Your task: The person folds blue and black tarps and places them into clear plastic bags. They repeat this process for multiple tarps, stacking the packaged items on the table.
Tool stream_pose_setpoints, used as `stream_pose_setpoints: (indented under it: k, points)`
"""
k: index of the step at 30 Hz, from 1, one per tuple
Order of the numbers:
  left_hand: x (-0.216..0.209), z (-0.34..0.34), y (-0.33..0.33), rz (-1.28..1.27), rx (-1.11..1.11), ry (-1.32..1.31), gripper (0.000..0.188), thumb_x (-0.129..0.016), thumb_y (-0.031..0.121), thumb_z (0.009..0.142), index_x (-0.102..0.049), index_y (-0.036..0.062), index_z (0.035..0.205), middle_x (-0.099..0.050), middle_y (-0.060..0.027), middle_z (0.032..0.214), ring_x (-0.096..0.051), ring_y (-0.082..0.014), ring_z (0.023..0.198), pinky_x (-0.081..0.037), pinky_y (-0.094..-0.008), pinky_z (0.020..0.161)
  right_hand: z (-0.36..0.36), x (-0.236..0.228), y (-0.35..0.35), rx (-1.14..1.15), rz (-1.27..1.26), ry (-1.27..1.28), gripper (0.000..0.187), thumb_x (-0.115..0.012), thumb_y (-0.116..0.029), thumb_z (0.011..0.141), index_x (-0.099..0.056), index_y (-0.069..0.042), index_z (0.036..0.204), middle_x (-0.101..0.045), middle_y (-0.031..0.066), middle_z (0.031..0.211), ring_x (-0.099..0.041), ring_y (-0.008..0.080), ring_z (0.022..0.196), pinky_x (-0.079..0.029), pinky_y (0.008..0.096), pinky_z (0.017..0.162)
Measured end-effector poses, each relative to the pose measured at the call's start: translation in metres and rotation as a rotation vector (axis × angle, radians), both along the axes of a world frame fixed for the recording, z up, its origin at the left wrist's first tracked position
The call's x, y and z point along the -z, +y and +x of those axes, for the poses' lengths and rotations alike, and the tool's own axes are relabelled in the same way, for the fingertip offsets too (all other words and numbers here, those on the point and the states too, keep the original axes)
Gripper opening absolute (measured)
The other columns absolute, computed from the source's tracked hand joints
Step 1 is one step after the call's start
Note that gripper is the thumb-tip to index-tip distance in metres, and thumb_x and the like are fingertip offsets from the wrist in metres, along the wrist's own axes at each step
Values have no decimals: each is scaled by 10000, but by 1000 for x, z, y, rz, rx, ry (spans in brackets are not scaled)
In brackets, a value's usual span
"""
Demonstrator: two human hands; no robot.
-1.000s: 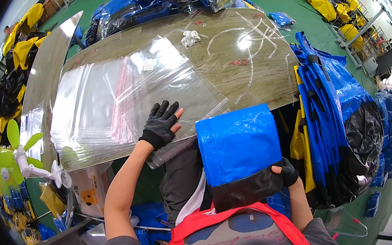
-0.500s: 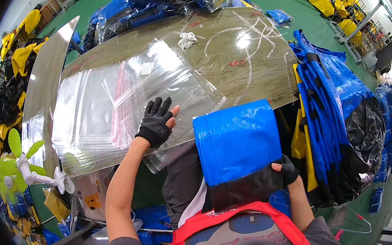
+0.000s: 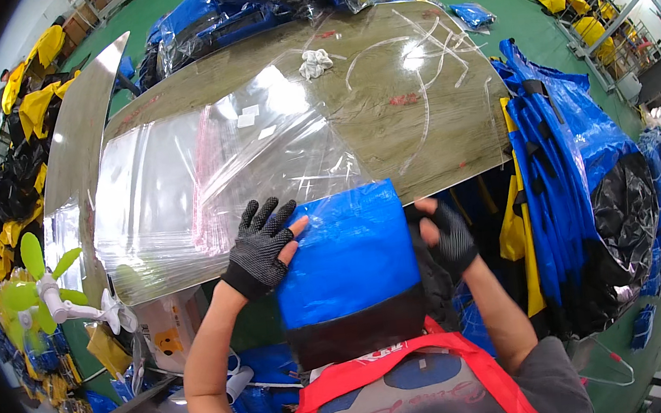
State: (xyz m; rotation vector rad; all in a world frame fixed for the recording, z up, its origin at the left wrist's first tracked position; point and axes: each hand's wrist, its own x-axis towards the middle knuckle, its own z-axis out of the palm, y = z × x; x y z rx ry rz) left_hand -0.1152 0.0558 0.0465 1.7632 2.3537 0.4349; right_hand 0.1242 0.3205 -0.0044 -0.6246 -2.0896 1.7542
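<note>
A folded blue tarpaulin piece (image 3: 344, 258) with a black lower band lies before me, its far edge on the near edge of the table. My left hand (image 3: 264, 247), in a black dotted glove with thumb and finger ends bare, is open at its far left corner. The thumb reaches that corner; the other fingers spread over clear plastic bags (image 3: 154, 198). Beside the piece's right edge, my right hand (image 3: 450, 238) is gloved too, somewhat blurred, and open with its fingers apart. Between this hand and the blue piece a gap shows.
White labels (image 3: 246, 121) and a crumpled white wad (image 3: 315, 64) lie on the table (image 3: 370, 120), with clear strips at the far right. Blue and black tarpaulin pieces (image 3: 560, 180) hang at the right. A green-bladed fan (image 3: 50, 287) stands left; wrapped blue packs (image 3: 242, 4) are piled behind.
The blue piece has shifted left and a little nearer me. My right hand has let go of its lower right corner and moved up and left. My left hand has come down to its corner.
</note>
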Motion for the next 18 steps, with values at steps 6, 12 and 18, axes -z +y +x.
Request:
stream_pose_setpoints:
  k: [6,12,18]
  points:
    - [-11,11,12,13,-38,89,417,-518,326,914,-551,168,1298,-478,-146,1387,-362,-366,1336,-147,-523,1146,-131,-26,44,-557,347,-482,475,-701,-386,811,-649,-40,1133,-687,152,1040,-651,241,934,-487,337,866]
    - [1,23,-1,98,-158,87,478,-599,368,867,-555,114,1268,-509,-150,1354,-383,-384,1319,-172,-554,1129,-116,9,69,-379,-51,-246,218,-604,-250,903,-634,-39,951,-604,1,843,-519,95,793,-444,256,753]
    - [8,32,-9,157,-242,4,585,-655,347,835,-496,94,1338,-419,-187,1422,-291,-399,1371,-180,-516,1139,-73,-14,60,-481,-388,-266,289,-734,-215,814,-624,-19,996,-640,57,930,-573,126,884,-463,264,796]
